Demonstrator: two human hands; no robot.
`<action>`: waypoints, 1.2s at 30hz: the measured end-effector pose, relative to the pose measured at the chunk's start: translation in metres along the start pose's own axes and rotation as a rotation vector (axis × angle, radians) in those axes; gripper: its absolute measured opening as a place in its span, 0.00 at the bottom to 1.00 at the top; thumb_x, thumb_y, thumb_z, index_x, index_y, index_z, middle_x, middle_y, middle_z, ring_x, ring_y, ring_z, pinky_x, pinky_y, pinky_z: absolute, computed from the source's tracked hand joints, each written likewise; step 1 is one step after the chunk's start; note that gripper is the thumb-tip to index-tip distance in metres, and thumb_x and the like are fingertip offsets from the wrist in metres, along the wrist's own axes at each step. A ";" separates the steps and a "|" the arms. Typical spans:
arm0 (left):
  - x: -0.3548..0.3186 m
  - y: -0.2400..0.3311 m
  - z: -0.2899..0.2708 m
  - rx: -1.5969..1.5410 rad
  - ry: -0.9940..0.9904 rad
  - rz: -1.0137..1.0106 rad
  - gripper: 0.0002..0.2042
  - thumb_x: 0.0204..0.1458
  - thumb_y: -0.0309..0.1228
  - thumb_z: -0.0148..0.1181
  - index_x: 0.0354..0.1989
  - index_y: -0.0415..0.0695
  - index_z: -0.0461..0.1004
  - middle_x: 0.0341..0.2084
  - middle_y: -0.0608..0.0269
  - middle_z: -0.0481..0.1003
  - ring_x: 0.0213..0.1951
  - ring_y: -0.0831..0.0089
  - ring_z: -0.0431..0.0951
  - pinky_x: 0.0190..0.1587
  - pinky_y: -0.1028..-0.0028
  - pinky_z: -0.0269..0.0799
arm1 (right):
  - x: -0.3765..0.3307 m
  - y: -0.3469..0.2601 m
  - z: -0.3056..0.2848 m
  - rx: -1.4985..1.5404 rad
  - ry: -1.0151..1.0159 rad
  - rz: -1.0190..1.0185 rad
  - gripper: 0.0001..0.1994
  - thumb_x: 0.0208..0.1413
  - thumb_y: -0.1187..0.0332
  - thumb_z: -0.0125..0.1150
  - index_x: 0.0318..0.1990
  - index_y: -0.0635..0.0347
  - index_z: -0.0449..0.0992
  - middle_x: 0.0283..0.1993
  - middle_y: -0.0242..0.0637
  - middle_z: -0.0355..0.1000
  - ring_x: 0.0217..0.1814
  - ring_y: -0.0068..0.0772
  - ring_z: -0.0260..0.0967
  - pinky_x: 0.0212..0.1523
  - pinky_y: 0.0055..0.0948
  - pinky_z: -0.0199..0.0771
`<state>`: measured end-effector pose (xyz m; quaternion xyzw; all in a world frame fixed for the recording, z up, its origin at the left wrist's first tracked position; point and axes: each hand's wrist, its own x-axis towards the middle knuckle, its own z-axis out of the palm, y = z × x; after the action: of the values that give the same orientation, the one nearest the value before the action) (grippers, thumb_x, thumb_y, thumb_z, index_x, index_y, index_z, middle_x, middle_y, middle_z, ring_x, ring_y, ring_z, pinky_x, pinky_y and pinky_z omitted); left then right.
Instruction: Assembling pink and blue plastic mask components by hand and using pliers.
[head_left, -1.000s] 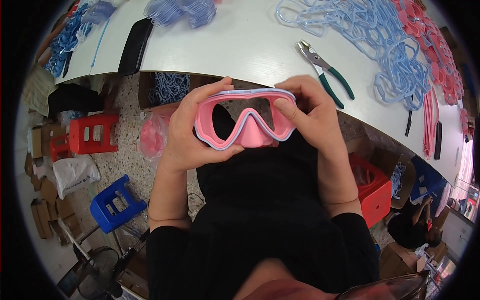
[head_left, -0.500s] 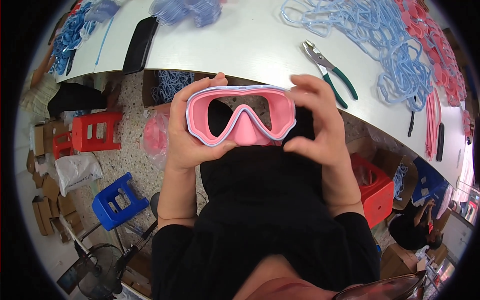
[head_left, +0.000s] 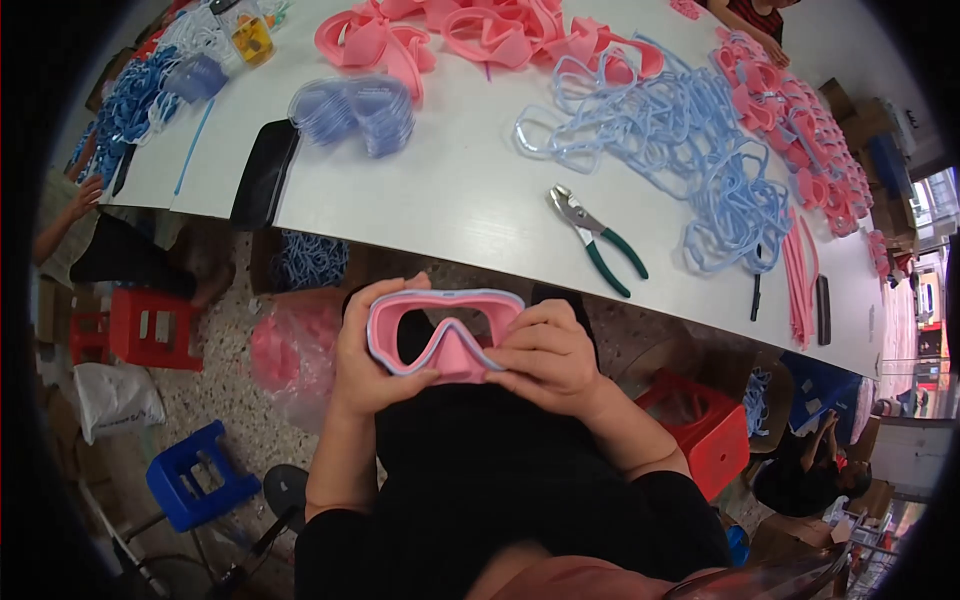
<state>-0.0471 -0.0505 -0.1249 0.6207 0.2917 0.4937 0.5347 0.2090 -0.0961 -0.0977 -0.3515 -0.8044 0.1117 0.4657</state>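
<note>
A pink diving mask (head_left: 440, 330) with a light blue rim is held in front of my lap, below the near edge of the white table (head_left: 470, 190). My left hand (head_left: 368, 350) grips its left side with the thumb along the lower edge. My right hand (head_left: 548, 358) clasps the right side and the nose pocket, its fingers curled over the frame. Both lens openings face me.
Green-handled pliers (head_left: 598, 240) lie on the table near its edge. Piles of light blue frames (head_left: 690, 150), pink mask skirts (head_left: 480, 30) and a stack of clear lenses (head_left: 355, 110) cover the far table. Red stools (head_left: 150, 328) (head_left: 705, 430) and a blue stool (head_left: 195, 485) stand on the floor; other people sit at both sides.
The view has tilted up, so more of the table shows. The mask sits lower and nearer my body, and my right hand has shifted over its right side and nose pocket.
</note>
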 end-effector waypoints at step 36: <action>-0.027 0.002 -0.036 0.061 0.238 0.063 0.44 0.37 0.30 0.80 0.64 0.34 0.61 0.58 0.48 0.72 0.60 0.62 0.73 0.65 0.64 0.64 | 0.214 0.064 0.048 0.022 0.076 0.393 0.25 0.44 0.56 0.78 0.47 0.62 0.82 0.52 0.44 0.79 0.55 0.37 0.75 0.56 0.34 0.73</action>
<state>-0.0903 -0.0615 -0.1333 0.5826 0.3484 0.5714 0.4611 0.1307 0.1009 -0.0122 -0.5005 -0.7009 0.1959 0.4688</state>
